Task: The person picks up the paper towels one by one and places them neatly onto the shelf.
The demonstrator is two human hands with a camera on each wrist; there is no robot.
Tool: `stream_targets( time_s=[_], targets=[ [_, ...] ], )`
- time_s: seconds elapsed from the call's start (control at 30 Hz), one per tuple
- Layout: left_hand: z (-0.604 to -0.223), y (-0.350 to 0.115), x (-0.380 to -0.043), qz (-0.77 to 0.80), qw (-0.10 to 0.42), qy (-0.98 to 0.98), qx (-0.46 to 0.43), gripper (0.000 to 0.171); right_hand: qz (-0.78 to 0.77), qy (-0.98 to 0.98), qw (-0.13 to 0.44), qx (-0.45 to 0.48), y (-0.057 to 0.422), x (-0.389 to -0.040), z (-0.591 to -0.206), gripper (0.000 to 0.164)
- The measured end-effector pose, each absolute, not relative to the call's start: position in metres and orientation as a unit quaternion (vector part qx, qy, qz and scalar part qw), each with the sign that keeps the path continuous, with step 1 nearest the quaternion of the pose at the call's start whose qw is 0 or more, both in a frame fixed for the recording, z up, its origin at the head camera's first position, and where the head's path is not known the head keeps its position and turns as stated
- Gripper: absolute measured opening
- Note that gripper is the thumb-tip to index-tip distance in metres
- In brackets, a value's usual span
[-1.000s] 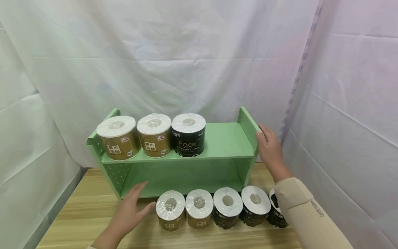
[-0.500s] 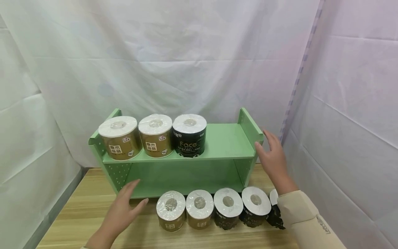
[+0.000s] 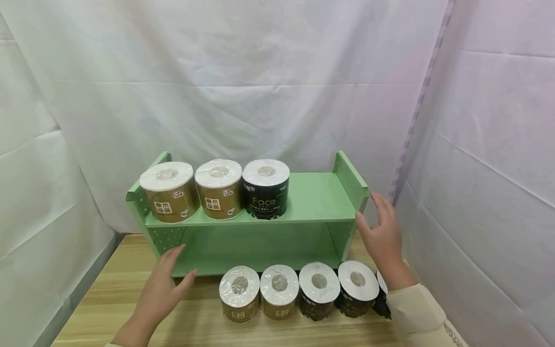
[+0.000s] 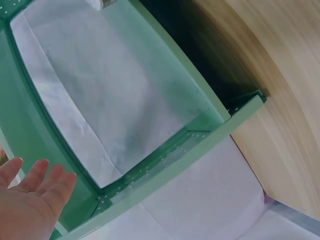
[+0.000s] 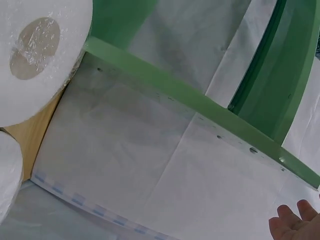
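A green two-tier shelf stands on the wooden table. On its upper board, toward the left, are two brown-wrapped toilet rolls, the outer one against the left side panel, and a black-wrapped toilet roll. My left hand has its fingers spread before the lower left of the shelf and holds nothing; the left wrist view shows those fingers over the green frame. My right hand, fingers extended and holding nothing, is beside the right side panel, fingertips close to its front edge.
In front of the shelf a row of toilet rolls stands on the table: brown-wrapped ones at left, black-wrapped ones at right. The rightmost roll is partly hidden by the right sleeve. White cloth hangs behind and at both sides.
My left hand has drawn left and slightly down, away from the brown rolls in front. My right hand has come off the top of the right panel and moved down and outward.
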State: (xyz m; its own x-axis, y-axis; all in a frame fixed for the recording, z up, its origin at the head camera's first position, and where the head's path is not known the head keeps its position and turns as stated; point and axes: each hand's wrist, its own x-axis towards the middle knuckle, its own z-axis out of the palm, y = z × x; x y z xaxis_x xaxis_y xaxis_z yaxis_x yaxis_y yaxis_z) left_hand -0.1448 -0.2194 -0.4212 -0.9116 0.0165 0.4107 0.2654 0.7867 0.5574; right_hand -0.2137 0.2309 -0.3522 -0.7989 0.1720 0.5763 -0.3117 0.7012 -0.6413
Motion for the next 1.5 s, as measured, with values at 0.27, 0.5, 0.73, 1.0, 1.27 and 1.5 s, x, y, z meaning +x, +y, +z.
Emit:
stream_targets(
  time_s=[0.27, 0.5, 0.73, 1.0, 1.27, 1.5],
  targets=[
    [-0.414, -0.228, -0.147, -0.324, 0.214, -0.918, -0.075, 0.063, 0.375, -0.854, 0.356, 0.058, 0.223, -0.206, -0.361, 0.057],
    [-0.405, -0.235, -0.148, -0.323, 0.225, -0.917, -0.067, 0.063, 0.371, -0.855, 0.357, 0.063, 0.217, -0.199, -0.368, 0.058],
    [-0.396, -0.243, -0.150, -0.320, 0.224, -0.919, -0.049, 0.064, 0.362, -0.858, 0.355, 0.079, 0.211, -0.194, -0.376, 0.058],
    [-0.383, -0.251, -0.155, -0.313, 0.253, -0.915, -0.042, 0.063, 0.376, -0.857, 0.341, 0.091, 0.201, -0.190, -0.389, 0.054],
    [-0.363, -0.264, -0.161, -0.298, 0.288, -0.909, -0.045, 0.060, 0.364, -0.872, 0.310, 0.108, 0.194, -0.190, -0.402, 0.053],
    [-0.349, -0.274, -0.161, -0.295, 0.283, -0.911, -0.046, 0.059, 0.347, -0.885, 0.285, 0.121, 0.186, -0.190, -0.404, 0.052]
  ],
)
